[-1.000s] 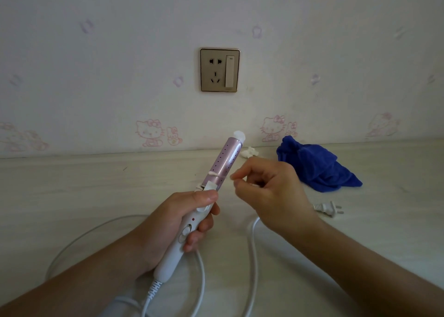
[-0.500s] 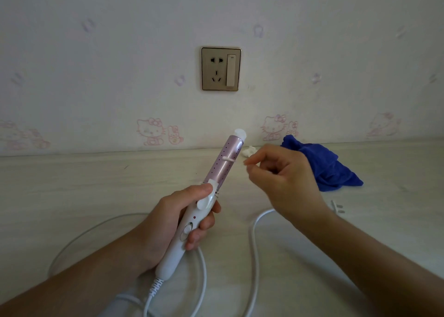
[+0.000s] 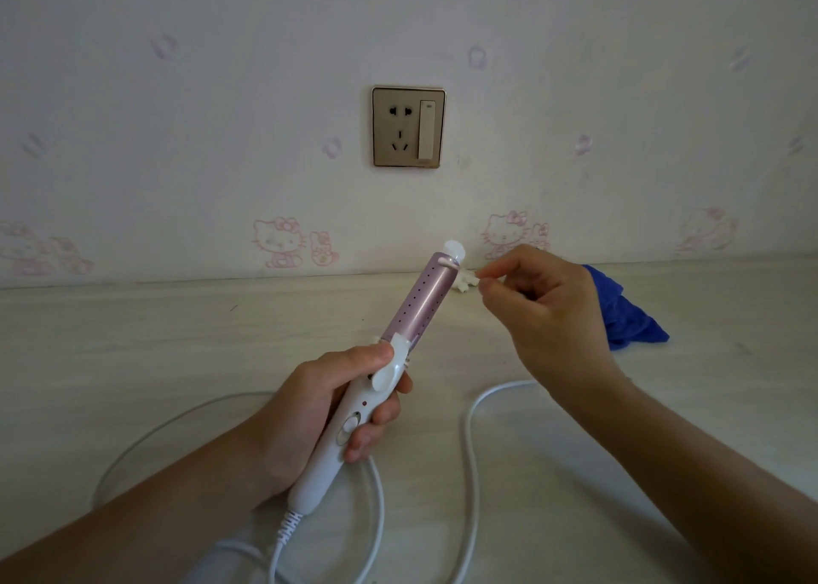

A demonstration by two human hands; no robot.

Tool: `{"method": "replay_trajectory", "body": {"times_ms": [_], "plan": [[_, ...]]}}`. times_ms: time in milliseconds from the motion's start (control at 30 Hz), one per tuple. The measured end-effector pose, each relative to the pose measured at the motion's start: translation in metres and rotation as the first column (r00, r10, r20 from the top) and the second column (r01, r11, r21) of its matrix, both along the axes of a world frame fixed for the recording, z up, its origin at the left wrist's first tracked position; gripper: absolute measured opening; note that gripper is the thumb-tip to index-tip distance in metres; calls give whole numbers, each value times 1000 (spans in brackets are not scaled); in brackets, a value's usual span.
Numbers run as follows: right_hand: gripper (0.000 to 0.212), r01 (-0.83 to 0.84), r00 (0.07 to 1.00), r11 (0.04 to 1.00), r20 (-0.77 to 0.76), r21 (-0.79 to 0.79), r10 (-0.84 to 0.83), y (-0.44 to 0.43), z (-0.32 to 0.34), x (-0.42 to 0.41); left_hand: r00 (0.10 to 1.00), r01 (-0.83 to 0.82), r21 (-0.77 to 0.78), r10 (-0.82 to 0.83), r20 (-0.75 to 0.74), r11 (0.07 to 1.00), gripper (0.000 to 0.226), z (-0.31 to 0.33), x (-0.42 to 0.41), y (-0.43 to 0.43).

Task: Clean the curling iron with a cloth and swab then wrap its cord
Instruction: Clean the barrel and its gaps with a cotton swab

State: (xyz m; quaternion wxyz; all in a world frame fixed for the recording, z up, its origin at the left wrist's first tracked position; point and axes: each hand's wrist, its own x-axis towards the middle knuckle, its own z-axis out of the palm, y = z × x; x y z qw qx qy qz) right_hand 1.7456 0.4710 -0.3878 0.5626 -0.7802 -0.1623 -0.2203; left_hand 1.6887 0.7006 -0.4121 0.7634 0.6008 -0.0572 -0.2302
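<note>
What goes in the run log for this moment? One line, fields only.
left hand: grips white-handled pink curling iron | right hand: pinches cotton swab at barrel tip | blue cloth: on table | cord: unwrapped

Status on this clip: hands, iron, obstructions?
Left hand grips iron handle. Right hand pinches swab at barrel tip. Cord loose, cloth aside. Nothing blocking.

Head cam, single wide-angle view, forward and down.

Looks from the wearer's head across a pale tabletop [image 3: 133, 362] toward the wall [image 3: 177, 96], facing it nearly square; wall socket [image 3: 408, 127] sits upper centre. Both forearms enter from the bottom corners, hands close to the lens mid-frame. Table's far edge bows slightly, lens distortion. Only one view, so no overlap with another.
</note>
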Motion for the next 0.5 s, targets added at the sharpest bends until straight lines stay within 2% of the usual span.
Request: {"method": "replay_trajectory", "body": {"times_ms": [67,200,333,500], "plan": [[22,-43,999,999,-5,-7,43,2,-1,-3,1000,-7,-10,8,9,1000,47,0,0,0],[23,-142,990,982,-21,-125,141,15,-6,-16,998,-35,-5,36,59,999,46,-1,1,1],[23,-88,996,996,-25,2,88,6,-2,-7,996,-18,21,16,90,1000,35,1,2,0],[19,-209,978,965,-48,-157,204,20,-13,-20,996,-46,11,45,81,999,35,1,7,-1]]}}
